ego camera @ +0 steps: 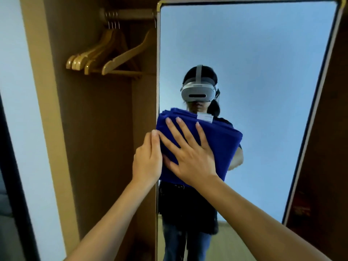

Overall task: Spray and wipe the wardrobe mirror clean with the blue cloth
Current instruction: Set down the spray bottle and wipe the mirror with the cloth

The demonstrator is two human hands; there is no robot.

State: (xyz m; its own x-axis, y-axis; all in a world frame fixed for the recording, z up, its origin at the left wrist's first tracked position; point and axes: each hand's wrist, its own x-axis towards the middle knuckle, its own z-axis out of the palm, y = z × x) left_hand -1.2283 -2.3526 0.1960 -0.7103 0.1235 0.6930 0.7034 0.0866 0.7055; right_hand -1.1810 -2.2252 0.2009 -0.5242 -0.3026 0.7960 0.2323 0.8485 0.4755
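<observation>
Four straight, spread fingers point(180, 129) and the thumb of the right hand point(192, 157) lie flat on the folded blue cloth point(220, 142), pressing it against the glass of the wardrobe mirror point(263, 72); the fingertips reach toward the cloth's upper left part, and most of the cloth extends up and to the right of that hand. The left hand point(147, 159) is at the cloth's left side, right at the mirror's left edge, its fingers together and pointing upward with the tips touching the cloth's left border; whether the thumb curls behind the cloth or the mirror frame cannot be told. The cloth sits against the left edge of the mirror, about midway up its height, and a small white label point(205, 117) shows near its top. The mirror reflects a person wearing a grey headset point(197, 91), partly covered by the cloth. To the left of the mirror, inside the open wardrobe, wooden hangers point(105, 59) hang on a rail point(130, 14) near the top.
</observation>
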